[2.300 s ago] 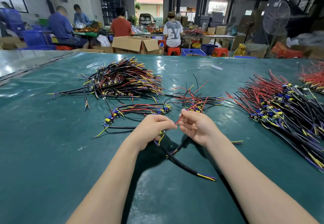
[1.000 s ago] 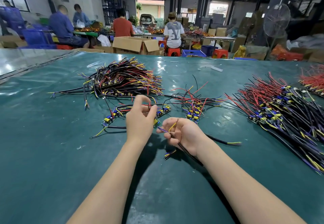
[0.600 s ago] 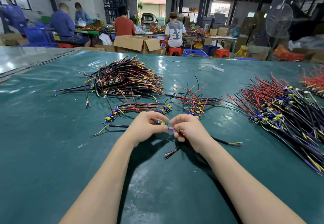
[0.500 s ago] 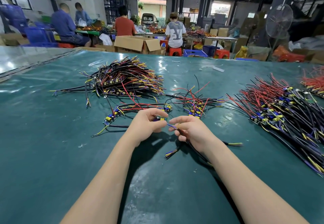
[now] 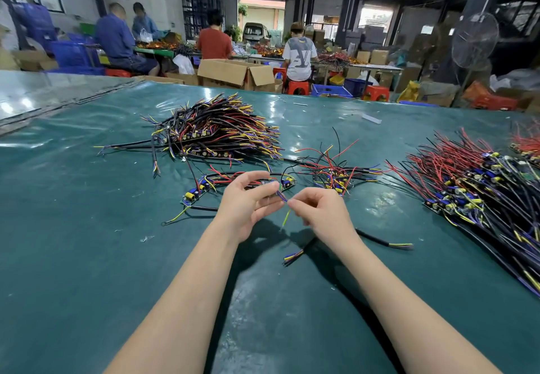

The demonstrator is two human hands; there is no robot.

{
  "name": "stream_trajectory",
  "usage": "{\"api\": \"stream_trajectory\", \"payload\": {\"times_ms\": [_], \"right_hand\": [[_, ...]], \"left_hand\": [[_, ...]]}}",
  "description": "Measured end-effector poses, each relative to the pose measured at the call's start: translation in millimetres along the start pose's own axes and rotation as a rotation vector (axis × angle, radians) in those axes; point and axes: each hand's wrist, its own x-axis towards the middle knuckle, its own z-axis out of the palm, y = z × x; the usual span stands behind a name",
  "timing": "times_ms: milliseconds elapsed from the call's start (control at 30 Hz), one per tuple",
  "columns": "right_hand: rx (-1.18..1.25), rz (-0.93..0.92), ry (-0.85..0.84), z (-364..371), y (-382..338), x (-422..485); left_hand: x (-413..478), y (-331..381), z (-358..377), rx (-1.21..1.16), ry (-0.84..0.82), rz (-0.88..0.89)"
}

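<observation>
Above the green table cover (image 5: 87, 256), my left hand (image 5: 248, 201) grips a small circuit board, mostly hidden behind its fingers, with thin wires leading off it. My right hand (image 5: 321, 212) pinches a purple wire (image 5: 282, 196) that runs between the two hands. A loose yellow wire (image 5: 286, 218) hangs down just below the pinch. A black cable (image 5: 377, 239) with coloured cores passes under my right wrist and lies on the table; another of its stripped ends (image 5: 292, 256) sticks out near my forearms.
A heap of wired boards (image 5: 216, 131) lies at the back left. A few boards with wires (image 5: 204, 186) lie just beyond my hands, a small tangle (image 5: 336, 172) sits at centre right, and a large pile (image 5: 479, 186) fills the right side. People work at tables behind.
My hands have drawn slightly apart, exposing the purple wire between them. The yellow wire now dangles below. The left fingers have opened out a little around the board.
</observation>
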Motion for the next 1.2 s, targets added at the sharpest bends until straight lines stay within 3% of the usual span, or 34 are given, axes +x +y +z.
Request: {"api": "stream_trajectory", "payload": {"times_ms": [67,233,333,433,700,867,1033,1200], "right_hand": [[-0.248,-0.055,0.047,1.8,-0.2,1.4],[0.175,0.211,-0.04,-7.0,3.2,-0.3],[0.042,0.195,-0.021,-8.5,2.7,2.6],[-0.202,0.077,0.055,-3.9,1.4,4.9],[0.057,-0.092,-0.029,-6.5,5.6,0.6],[0.0,-0.129,-0.028,-0.5,7.4,1.3],[-0.055,-0.129,0.049,5.0,7.6,2.9],[0.11,0.082,-0.01,-1.8,3.3,5.4]], "left_hand": [[-0.6,-1.6,0.0,0.028,0.001,-0.001],[-3.2,-3.8,5.4,0.263,-0.011,0.09],[-4.4,-6.4,7.2,0.325,-0.002,0.102],[-3.5,-7.6,6.3,0.316,0.023,0.09],[-1.4,-5.0,3.1,0.194,0.071,0.063],[-1.8,-5.3,2.4,0.212,0.072,0.063],[-2.3,-5.0,3.9,0.199,0.031,0.084],[-3.6,-2.8,8.0,0.119,-0.073,0.065]]}}
